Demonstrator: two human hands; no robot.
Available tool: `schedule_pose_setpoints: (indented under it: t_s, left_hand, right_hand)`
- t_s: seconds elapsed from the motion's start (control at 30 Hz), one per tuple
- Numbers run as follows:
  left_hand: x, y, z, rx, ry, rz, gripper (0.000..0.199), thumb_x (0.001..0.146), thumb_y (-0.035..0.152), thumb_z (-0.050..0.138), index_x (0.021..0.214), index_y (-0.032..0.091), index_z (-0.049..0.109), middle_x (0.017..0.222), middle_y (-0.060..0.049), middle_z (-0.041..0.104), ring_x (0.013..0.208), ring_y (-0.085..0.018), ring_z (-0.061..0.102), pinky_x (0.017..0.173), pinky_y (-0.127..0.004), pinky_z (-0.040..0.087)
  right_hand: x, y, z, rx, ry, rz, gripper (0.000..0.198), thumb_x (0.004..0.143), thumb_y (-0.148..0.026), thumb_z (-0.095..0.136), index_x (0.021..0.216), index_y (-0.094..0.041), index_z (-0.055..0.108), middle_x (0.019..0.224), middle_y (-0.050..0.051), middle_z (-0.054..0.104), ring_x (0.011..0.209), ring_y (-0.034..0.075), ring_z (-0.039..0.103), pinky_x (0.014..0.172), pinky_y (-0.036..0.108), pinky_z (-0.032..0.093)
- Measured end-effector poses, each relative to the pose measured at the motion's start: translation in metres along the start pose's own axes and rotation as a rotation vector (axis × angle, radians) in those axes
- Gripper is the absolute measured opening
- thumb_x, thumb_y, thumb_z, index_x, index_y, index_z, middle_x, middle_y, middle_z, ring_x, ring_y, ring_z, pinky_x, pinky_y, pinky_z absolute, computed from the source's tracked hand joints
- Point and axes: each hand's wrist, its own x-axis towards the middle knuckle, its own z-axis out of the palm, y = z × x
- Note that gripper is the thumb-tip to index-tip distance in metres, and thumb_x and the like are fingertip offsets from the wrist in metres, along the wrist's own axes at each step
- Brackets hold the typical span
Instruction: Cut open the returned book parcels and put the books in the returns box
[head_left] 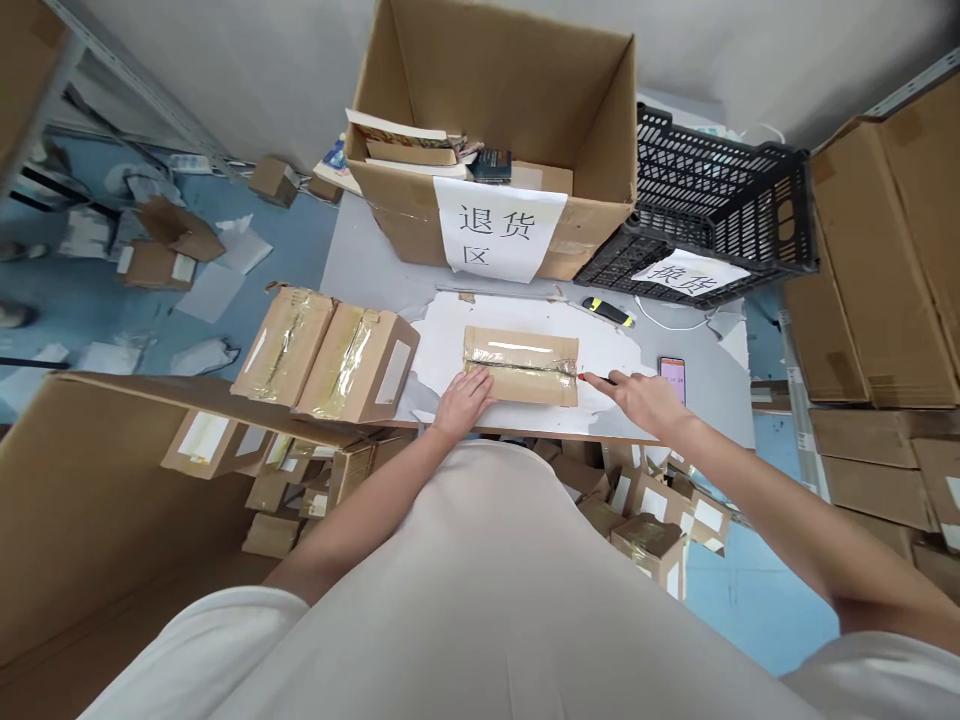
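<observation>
A small cardboard box (521,384) lies on the white sheet in front of me, with shiny clear tape and a dark line running along its middle seam. My left hand (463,402) rests with its fingers laid flat on the box's near left corner. At the right end of the seam, my right hand (646,402) is closed around a slim dark tool (606,381) with a red tip. That tip touches or nearly touches the box; its exact kind is too small to make out. A black and yellow utility knife (608,312) lies behind, on the right.
Behind stand a large open carton (397,215) with books and a black plastic crate (720,215). Two taped boxes (352,360) sit at the table's left. A phone (673,376) lies right of my hand. More boxes (652,510) are heaped below the table's front edge.
</observation>
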Motion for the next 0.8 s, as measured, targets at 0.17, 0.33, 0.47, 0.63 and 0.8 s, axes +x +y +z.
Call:
schedule_pose_setpoints:
  t_s: [0.17,0.33,0.47,0.63,0.8]
  left_hand:
    - [0.001,0.005,-0.008,0.031,-0.057,-0.036,0.04,0.095,0.037,0.041,0.125,0.016,0.058,0.132,-0.014,0.058,0.13,-0.027,0.048,0.108,-0.046,0.036]
    - [0.009,0.015,-0.03,0.061,-0.123,-0.042,0.045,0.091,0.042,0.045,0.128,0.017,0.056,0.136,-0.014,0.055,0.13,-0.028,0.046,0.11,-0.046,0.03]
    - [0.035,0.018,-0.046,0.134,-0.191,-0.038,0.089,0.069,0.065,0.064,0.14,0.016,0.043,0.147,-0.019,0.038,0.138,-0.037,0.031,0.114,-0.053,0.017]
    - [0.067,0.013,-0.047,0.213,-0.309,-0.117,0.132,0.046,0.077,0.07,0.151,0.014,0.02,0.158,-0.022,0.007,0.143,-0.046,0.0,0.109,-0.066,0.005]
    - [0.069,0.011,-0.042,0.185,-0.319,-0.154,0.13,0.048,0.077,0.07,0.15,0.014,0.021,0.158,-0.021,0.007,0.144,-0.044,-0.001,0.108,-0.062,0.021]
  right_hand:
    - [-0.024,0.016,0.025,0.134,0.085,0.041,0.074,0.085,-0.001,0.037,0.149,-0.038,0.026,0.105,0.01,0.066,0.081,0.022,0.067,0.059,0.027,0.043]
    - [-0.036,0.019,0.072,0.813,0.29,0.235,0.057,0.093,-0.023,0.04,0.148,-0.031,0.031,0.108,0.007,0.067,0.072,0.016,0.065,0.061,0.027,0.05]
    - [-0.017,-0.008,0.097,1.462,0.262,0.38,0.057,0.092,-0.034,0.042,0.148,-0.023,0.034,0.09,0.004,0.068,0.051,0.01,0.056,0.048,0.024,0.05]
    - [0.0,-0.029,0.096,1.739,0.262,0.392,0.06,0.088,-0.036,0.049,0.146,-0.027,0.037,0.095,0.003,0.066,0.049,0.007,0.053,0.04,0.021,0.047]
    - [-0.007,-0.02,0.087,1.508,0.271,0.346,0.057,0.088,-0.031,0.05,0.144,-0.023,0.043,0.077,0.001,0.066,0.045,0.008,0.053,0.041,0.02,0.046]
